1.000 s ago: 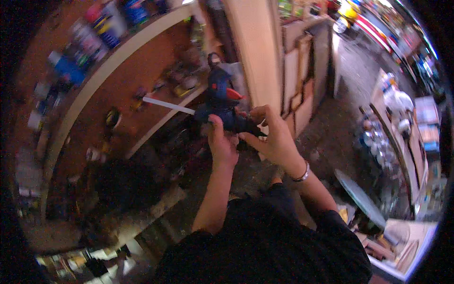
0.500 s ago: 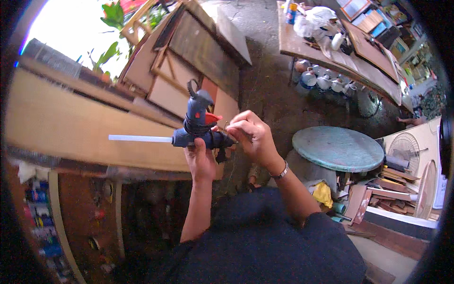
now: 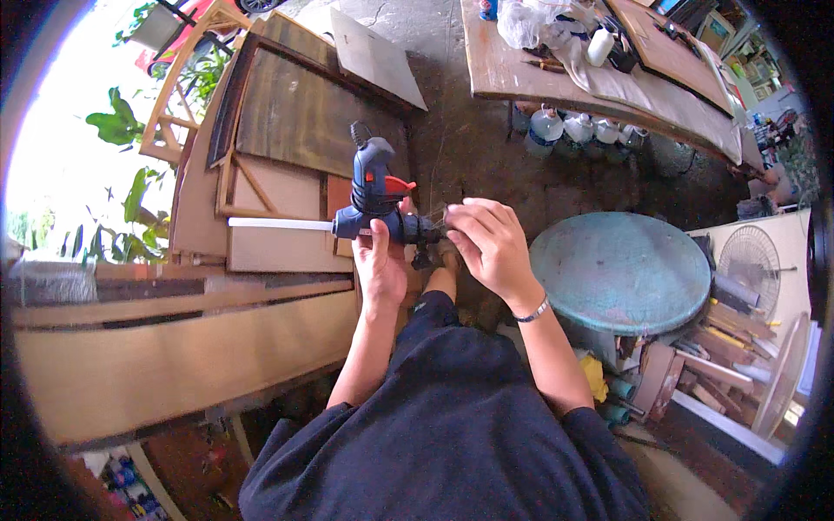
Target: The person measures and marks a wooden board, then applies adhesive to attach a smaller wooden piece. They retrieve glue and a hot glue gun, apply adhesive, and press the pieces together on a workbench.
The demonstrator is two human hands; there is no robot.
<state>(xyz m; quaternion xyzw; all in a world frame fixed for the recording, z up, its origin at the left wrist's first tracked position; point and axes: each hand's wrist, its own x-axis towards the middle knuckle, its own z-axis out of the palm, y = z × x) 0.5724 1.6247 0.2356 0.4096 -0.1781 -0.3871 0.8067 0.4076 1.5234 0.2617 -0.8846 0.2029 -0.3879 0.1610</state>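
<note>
My left hand [image 3: 380, 263] is wrapped round a dark blue glue gun [image 3: 373, 176] with a red trigger [image 3: 399, 186]. A black cord is wound about its handle, which points away from me. Out of its left end sticks a long white glue stick [image 3: 280, 224]. Beside the gun's right end, my right hand [image 3: 494, 247] has its thumb and fingers pinched together. Thin pale strands show near those fingertips, but I cannot make out what they hold.
To the right stands a round, worn green table [image 3: 621, 271], with wood scraps [image 3: 725, 347] and a fan [image 3: 749, 260] behind it. Boards [image 3: 304, 122] lean at the far left above a long wooden bench [image 3: 174, 360]. A cluttered worktable [image 3: 556, 82] stands far right, over plastic jugs [image 3: 546, 126].
My view has swung left, so the surroundings shift and the floor and my leg show more. My right hand has drawn a little away from the glue gun. The left hand keeps its hold.
</note>
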